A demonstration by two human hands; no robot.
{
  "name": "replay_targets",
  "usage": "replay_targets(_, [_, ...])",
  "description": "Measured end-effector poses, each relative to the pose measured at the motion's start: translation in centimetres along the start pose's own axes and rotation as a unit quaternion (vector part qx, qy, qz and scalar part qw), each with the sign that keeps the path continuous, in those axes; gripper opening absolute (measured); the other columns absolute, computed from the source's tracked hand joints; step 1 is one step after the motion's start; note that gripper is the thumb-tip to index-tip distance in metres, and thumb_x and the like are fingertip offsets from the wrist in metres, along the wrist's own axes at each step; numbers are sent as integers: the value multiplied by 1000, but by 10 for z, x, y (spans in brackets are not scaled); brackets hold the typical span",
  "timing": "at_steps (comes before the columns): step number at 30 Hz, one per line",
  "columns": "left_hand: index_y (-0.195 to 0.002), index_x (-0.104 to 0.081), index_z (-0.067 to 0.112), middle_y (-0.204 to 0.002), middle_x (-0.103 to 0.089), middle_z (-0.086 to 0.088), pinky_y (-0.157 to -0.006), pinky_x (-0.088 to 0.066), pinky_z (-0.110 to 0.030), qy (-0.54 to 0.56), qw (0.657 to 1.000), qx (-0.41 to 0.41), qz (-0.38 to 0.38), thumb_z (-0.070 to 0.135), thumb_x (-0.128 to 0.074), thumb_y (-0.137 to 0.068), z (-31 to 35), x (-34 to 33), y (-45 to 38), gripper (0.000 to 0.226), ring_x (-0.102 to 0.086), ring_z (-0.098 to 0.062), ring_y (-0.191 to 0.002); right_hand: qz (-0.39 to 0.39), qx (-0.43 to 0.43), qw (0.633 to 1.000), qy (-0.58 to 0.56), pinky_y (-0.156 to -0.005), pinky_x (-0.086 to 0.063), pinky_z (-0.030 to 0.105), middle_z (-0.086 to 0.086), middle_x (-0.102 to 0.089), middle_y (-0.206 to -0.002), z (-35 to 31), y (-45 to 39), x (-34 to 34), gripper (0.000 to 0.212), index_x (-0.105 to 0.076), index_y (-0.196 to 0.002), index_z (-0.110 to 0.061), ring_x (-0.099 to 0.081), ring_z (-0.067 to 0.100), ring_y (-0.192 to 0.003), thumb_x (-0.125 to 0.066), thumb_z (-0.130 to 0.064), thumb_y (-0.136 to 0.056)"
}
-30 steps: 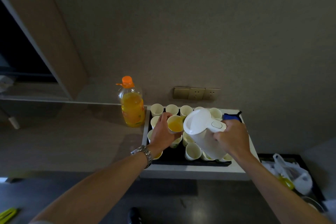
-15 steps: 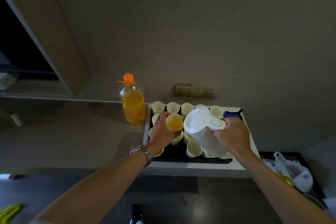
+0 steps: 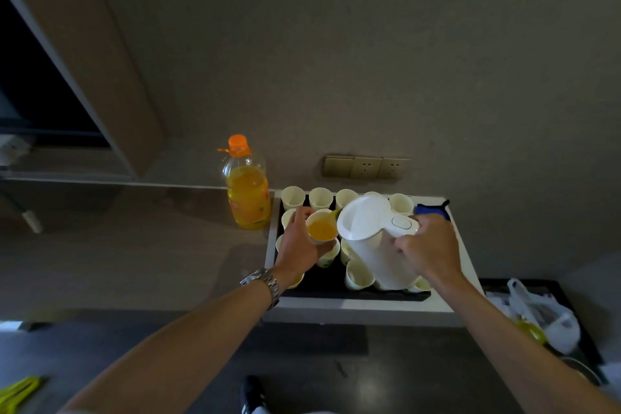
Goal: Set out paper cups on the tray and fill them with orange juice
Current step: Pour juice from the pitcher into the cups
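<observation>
A black tray (image 3: 327,279) on a white counter holds several white paper cups, with a row of empty cups (image 3: 293,197) along the back. My left hand (image 3: 297,242) grips a paper cup (image 3: 322,228) lifted above the tray, with orange juice inside. My right hand (image 3: 428,247) holds the handle of a white lidded jug (image 3: 373,235), tilted with its spout at the held cup's rim. A cup (image 3: 358,276) stands in front of the jug. The jug and my hands hide some cups.
An orange juice bottle (image 3: 247,183) with an orange cap stands left of the tray on the grey counter. Wall sockets (image 3: 364,166) sit behind the tray. A blue object (image 3: 431,210) lies at the tray's far right. A white plastic bag (image 3: 541,314) lies on the lower right.
The held cup and the jug have stayed together over the tray. The view has shifted slightly; both hands keep their grips.
</observation>
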State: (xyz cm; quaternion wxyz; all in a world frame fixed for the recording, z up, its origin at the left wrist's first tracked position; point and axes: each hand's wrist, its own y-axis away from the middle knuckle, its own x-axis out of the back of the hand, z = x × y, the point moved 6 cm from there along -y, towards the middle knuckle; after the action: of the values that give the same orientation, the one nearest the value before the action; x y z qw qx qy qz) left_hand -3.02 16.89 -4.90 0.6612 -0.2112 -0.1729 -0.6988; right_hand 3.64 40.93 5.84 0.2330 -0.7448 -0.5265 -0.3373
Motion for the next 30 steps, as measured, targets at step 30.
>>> replay_targets(30, [-129, -47, 34, -131, -53, 13, -87, -50, -27, -116, 988, -26, -97, 59, -86, -69, -18, -23, 29, 75, -53, -8, -116, 52, -57, 972, -220, -61, -48, 31, 9, -70, -90, 28, 10, -10, 22, -73, -88, -10, -66, 32, -93, -78, 0, -70])
